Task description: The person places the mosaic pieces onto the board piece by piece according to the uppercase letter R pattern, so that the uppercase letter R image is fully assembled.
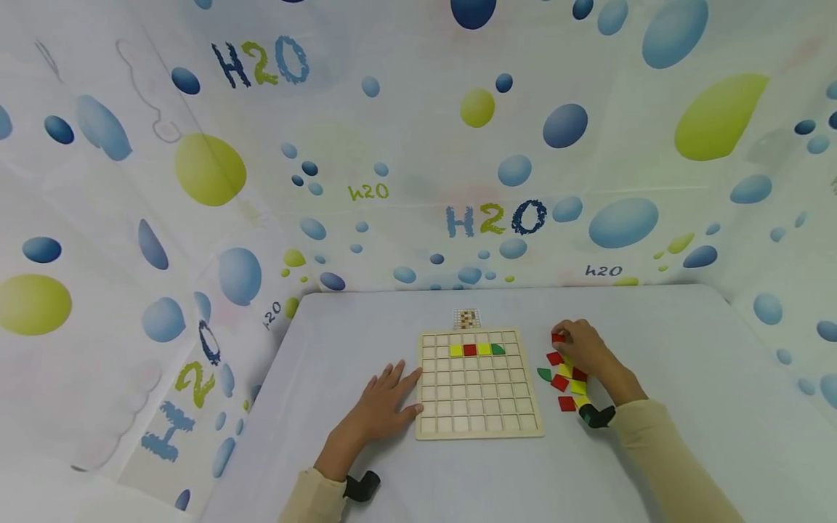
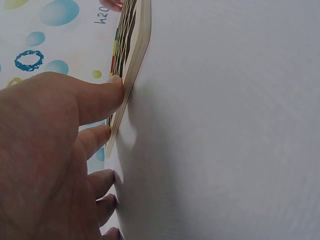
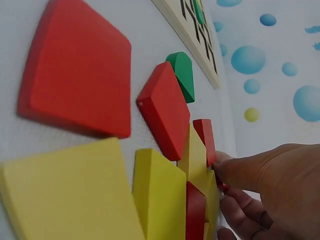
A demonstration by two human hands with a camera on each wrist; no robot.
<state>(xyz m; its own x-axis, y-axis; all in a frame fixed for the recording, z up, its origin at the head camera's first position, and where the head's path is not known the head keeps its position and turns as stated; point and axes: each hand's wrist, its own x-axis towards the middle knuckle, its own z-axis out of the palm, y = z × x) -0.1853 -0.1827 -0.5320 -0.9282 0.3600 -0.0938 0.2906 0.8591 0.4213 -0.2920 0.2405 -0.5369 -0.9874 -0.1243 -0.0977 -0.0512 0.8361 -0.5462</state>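
A wooden grid board [image 1: 467, 408] lies flat on the table. In one of its upper rows sit a yellow tile [image 1: 456, 351], a red tile [image 1: 469, 350], another yellow one and a green quarter-round tile [image 1: 498, 349]. My left hand [image 1: 378, 408] is spread flat on the table, thumb and index fingertip touching the board's left edge. Right of the board, my right hand [image 1: 588, 352] pinches a red square tile [image 1: 558, 338] at the far end of a loose tile pile. Red tiles [image 3: 75, 70], yellow tiles [image 3: 70, 195] and a green tile [image 3: 182, 75] make up that pile.
A small printed pattern card [image 1: 467, 318] lies just behind the board. The white table [image 1: 353, 327] meets a wall sheet [image 1: 418, 145] printed with drops and lettering at the back and sides. Each wrist carries a dark camera [image 1: 362, 487].
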